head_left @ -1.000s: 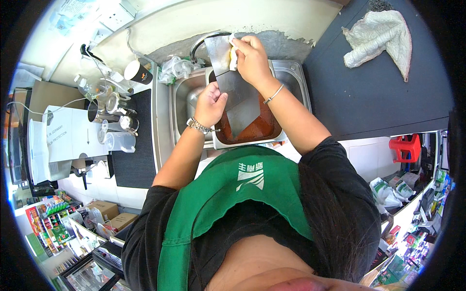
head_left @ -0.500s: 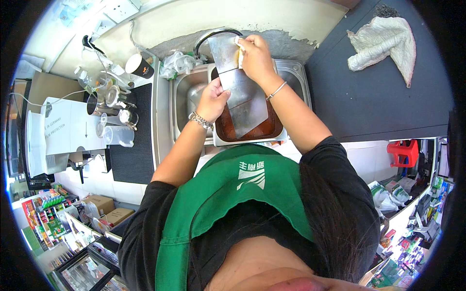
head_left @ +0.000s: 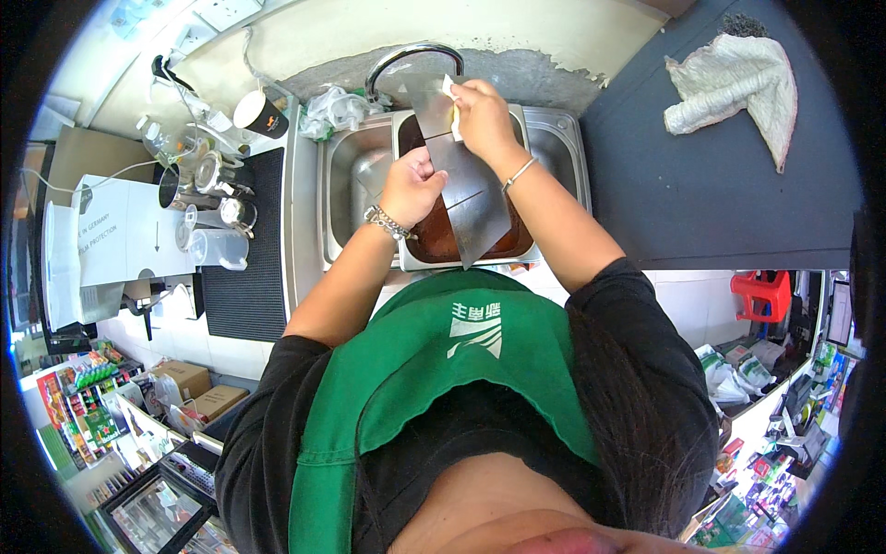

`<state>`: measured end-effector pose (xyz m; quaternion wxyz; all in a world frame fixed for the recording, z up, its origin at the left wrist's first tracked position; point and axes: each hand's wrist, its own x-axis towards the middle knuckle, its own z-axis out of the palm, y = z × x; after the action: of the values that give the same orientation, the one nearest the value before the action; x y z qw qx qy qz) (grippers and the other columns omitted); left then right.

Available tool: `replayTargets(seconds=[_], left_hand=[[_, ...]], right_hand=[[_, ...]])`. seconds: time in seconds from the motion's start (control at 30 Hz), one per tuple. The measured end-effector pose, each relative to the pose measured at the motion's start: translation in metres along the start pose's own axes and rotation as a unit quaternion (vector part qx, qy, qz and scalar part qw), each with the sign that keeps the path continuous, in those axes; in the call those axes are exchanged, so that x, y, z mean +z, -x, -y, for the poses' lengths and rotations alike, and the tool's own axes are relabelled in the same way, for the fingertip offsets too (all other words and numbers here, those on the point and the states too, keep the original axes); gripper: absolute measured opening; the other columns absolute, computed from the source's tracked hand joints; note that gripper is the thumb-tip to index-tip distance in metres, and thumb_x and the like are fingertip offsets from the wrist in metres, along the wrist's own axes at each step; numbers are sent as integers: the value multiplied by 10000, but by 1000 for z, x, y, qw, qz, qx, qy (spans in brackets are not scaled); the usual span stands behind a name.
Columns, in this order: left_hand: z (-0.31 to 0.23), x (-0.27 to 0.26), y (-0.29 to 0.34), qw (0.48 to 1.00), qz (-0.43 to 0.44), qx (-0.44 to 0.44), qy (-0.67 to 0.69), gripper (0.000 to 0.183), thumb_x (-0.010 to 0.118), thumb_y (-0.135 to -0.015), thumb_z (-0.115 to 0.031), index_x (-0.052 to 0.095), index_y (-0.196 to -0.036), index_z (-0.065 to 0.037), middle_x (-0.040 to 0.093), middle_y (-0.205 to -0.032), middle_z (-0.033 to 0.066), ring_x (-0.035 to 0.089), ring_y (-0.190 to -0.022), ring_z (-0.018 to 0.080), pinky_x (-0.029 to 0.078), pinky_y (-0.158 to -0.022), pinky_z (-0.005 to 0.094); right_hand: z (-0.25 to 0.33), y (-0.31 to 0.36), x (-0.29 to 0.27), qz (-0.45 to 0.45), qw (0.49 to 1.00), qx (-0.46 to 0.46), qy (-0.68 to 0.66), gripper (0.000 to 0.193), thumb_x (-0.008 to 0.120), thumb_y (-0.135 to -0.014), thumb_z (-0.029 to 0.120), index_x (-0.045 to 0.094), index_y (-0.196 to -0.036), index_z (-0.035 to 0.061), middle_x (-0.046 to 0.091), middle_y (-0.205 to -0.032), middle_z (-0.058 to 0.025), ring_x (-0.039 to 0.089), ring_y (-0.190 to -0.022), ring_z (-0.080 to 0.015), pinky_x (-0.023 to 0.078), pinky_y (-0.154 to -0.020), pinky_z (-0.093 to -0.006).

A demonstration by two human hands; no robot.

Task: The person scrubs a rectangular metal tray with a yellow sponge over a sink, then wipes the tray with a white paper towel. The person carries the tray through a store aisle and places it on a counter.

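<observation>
Apron: green with a white print point(head_left: 443, 369), worn over a black shirt, nearest my camera.
Left hand: grasping the left edge of the panel point(head_left: 413, 189), thumb over the face; I see a chain bracelet on this wrist.
Right hand: grasping a white-and-yellow pad point(head_left: 483, 120), fingers bent around it; plain bangle on the wrist.
Metal panel: grey, thin, tilted, two dark lines across it point(head_left: 475, 173); I have it above the pan, upper end toward the tap, lower tip over the pan's near rim. Contact with the rim I cannot tell.
Pad: against the panel's upper right part point(head_left: 456, 127), mostly covered by the right hand.
Pan: rectangular, reddish-brown inside point(head_left: 432, 238), set at the sink between its two bowls; liquid or coating, I cannot tell.
Sink: stainless steel, double bowl point(head_left: 557, 159).
Right bench: dark top point(head_left: 683, 208), carrying a crumpled white towel point(head_left: 738, 88) with a grey scourer point(head_left: 743, 25) touching its far end.
Left side: black ribbed mat point(head_left: 247, 295); clear plastic jug point(head_left: 220, 249) beside metal pitchers point(head_left: 235, 217).
Tap: chrome arc behind the sink point(head_left: 415, 47), clear plastic bags point(head_left: 337, 113) to its left.
Floor, right: red stool point(head_left: 761, 295).
</observation>
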<state>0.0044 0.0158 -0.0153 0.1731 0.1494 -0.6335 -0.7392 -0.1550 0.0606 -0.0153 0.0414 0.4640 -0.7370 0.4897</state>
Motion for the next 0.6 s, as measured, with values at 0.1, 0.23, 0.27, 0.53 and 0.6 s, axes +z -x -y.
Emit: replayTargets(seconds=[0.1,0.23,0.27,0.53,0.6], left_hand=[[16,-9,-7,999,3,-4,-53,317,475,-792,107,524,-1092,16,617,-1008,44,575,-859,78,446,-712,208],[13,-10,-9,999,-1,34,-22,312,459,-795,114,519,-1086,21,616,-983,42,574,-860,80,443,-709,207],[9,-8,-8,1000,0,21,-21,307,457,-790,115,525,-1073,17,617,-946,31,569,-810,66,435,-668,201],[16,-16,-13,996,8,16,-92,315,475,-805,104,515,-1105,17,615,-1009,41,568,-857,61,438,-702,201],[23,-14,-11,996,7,0,-94,301,476,-799,106,523,-1082,15,619,-982,29,566,-838,56,434,-693,196]], right_hand=[[13,6,3,-14,1000,23,-7,172,576,-781,2,658,-931,22,606,-910,-140,603,-819,-291,482,-741,-340],[23,13,1,10,996,-63,-66,187,571,-761,-29,659,-918,18,609,-895,-130,605,-806,-282,486,-721,-318],[15,8,-2,-8,999,-45,-18,200,564,-751,-53,658,-915,13,614,-885,-127,608,-787,-282,489,-712,-311],[17,6,-3,-2,995,-95,-37,227,564,-732,-67,669,-902,39,617,-884,-117,614,-778,-267,491,-709,-310],[0,-3,-2,-7,998,-46,-44,221,554,-737,-68,667,-897,36,617,-872,-118,614,-778,-263,492,-707,-310]])
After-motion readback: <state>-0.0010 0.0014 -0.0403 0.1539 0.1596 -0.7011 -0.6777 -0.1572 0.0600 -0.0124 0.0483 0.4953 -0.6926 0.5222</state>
